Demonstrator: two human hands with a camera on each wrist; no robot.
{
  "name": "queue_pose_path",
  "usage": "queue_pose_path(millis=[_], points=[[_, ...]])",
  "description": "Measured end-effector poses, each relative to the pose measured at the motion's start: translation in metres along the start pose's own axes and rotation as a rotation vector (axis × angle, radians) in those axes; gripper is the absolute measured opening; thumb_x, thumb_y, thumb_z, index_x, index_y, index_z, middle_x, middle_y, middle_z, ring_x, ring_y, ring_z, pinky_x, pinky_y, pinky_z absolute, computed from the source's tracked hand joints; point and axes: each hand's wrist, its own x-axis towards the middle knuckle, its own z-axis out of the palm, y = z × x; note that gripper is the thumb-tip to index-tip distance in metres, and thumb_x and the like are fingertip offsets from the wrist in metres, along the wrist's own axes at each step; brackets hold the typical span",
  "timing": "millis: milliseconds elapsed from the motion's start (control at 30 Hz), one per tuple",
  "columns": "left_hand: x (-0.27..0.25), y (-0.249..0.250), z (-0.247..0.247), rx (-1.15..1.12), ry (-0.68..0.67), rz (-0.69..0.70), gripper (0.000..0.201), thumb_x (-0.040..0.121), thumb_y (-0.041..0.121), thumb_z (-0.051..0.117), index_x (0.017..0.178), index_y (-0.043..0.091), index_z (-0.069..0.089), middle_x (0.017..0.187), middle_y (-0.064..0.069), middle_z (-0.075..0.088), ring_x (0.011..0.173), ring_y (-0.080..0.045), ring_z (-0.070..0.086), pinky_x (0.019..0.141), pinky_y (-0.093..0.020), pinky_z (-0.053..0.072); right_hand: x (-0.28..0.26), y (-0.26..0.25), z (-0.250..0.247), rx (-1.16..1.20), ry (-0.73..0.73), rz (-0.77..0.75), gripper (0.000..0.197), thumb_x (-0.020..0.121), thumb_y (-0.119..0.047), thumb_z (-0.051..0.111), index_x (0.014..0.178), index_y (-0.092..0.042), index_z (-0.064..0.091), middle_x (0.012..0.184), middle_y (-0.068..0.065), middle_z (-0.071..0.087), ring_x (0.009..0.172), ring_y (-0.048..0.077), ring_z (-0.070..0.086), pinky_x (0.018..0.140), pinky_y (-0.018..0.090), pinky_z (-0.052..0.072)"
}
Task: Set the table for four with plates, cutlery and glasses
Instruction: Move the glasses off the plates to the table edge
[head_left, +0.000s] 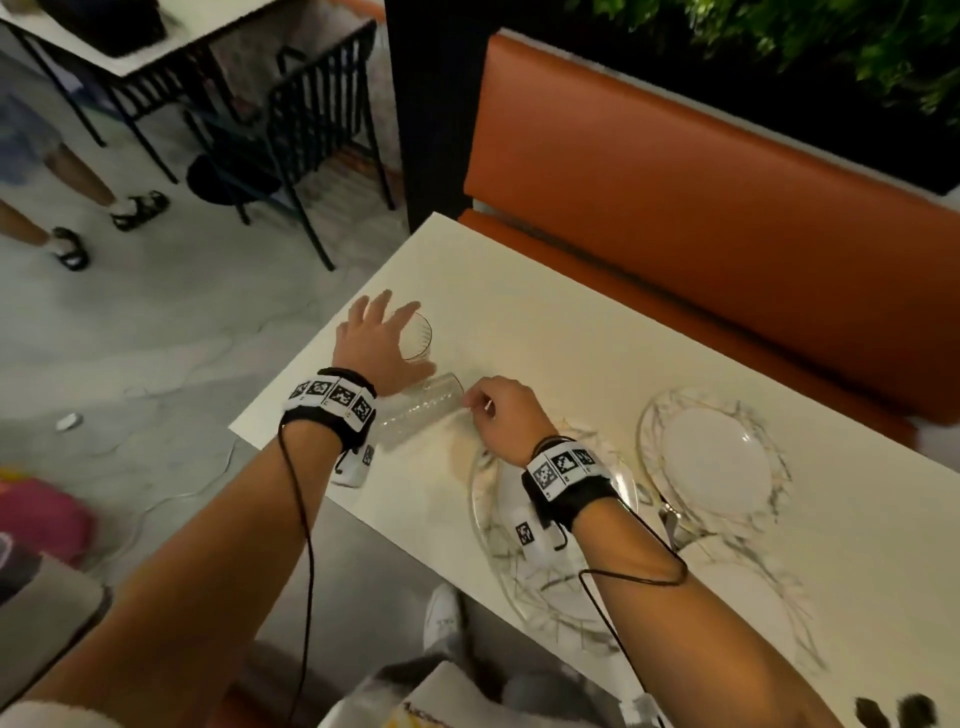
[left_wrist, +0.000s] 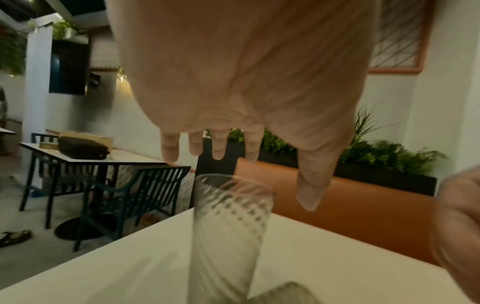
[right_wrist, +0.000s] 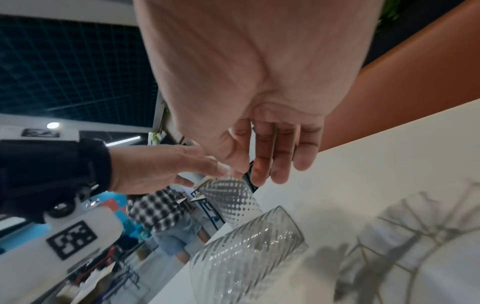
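Note:
An upright patterned glass (head_left: 418, 338) stands near the left corner of the white table (head_left: 571, 338). My left hand (head_left: 382, 338) hovers over this upright glass (left_wrist: 228, 226) with fingers spread and straight, holding nothing. A second glass (head_left: 421, 415) lies on its side close to the table's near edge. My right hand (head_left: 498, 410) is at that lying glass's rim, and its fingers (right_wrist: 280, 156) hang relaxed and hold nothing above the lying glass (right_wrist: 246, 253). Three clear plates sit to the right: one (head_left: 488, 519) under my right wrist, one (head_left: 711, 462) behind, one (head_left: 753, 597) nearer.
An orange bench (head_left: 701, 182) runs along the table's far side. Left of the table stand a black chair (head_left: 311, 119) and another table (head_left: 156, 41). A person's legs (head_left: 67, 171) are on the floor there. Something blurred and metallic (head_left: 670, 519) lies between the plates.

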Motion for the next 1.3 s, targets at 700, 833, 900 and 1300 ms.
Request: queue_pose_path(millis=[700,833,900,1300], points=[[-0.007,-0.103,-0.008,-0.475,0.305,-0.254,0.091,0.073,0.043,0.087,0.147,0.016,0.043,0.138,-0.009,0.044,0.123,-0.028,0.053,0.106,-0.044,0.049,0.081,-0.020,0.093,-0.627,-0.326,-0.320,0.089,0.075,-0.026,0.083,0.151,-0.021,0.036,0.145,0.003,0.046,0.130,0.030,0.043,0.104,0.049,0.036],[0.002,-0.076,-0.007,-0.482,0.305,-0.243,0.090,0.074,0.041,0.086,0.148,0.015,0.042,0.142,-0.011,0.042,0.128,-0.030,0.050,0.110,-0.046,0.046,0.069,-0.013,0.041,-0.202,-0.167,-0.202,0.088,0.078,-0.028,0.081,0.151,-0.021,0.031,0.146,0.005,0.043,0.127,0.029,0.046,0.107,0.047,0.042],[0.009,-0.048,-0.004,-0.494,0.288,-0.215,0.089,0.073,0.036,0.088,0.147,0.012,0.043,0.141,-0.014,0.043,0.126,-0.032,0.051,0.110,-0.046,0.045,0.056,-0.007,0.005,0.002,-0.066,-0.105,0.094,0.078,-0.030,0.082,0.153,-0.025,0.025,0.147,0.005,0.044,0.131,0.023,0.046,0.111,0.037,0.040],[0.012,0.263,0.049,-0.563,0.006,0.268,0.089,0.075,0.027,0.089,0.148,0.007,0.040,0.141,-0.015,0.036,0.119,-0.034,0.057,0.105,-0.046,0.050,-0.132,0.161,-0.187,0.273,0.642,0.364,0.098,0.069,-0.046,0.085,0.148,-0.030,0.029,0.133,-0.001,0.058,0.114,0.020,0.061,0.097,0.047,0.054]])
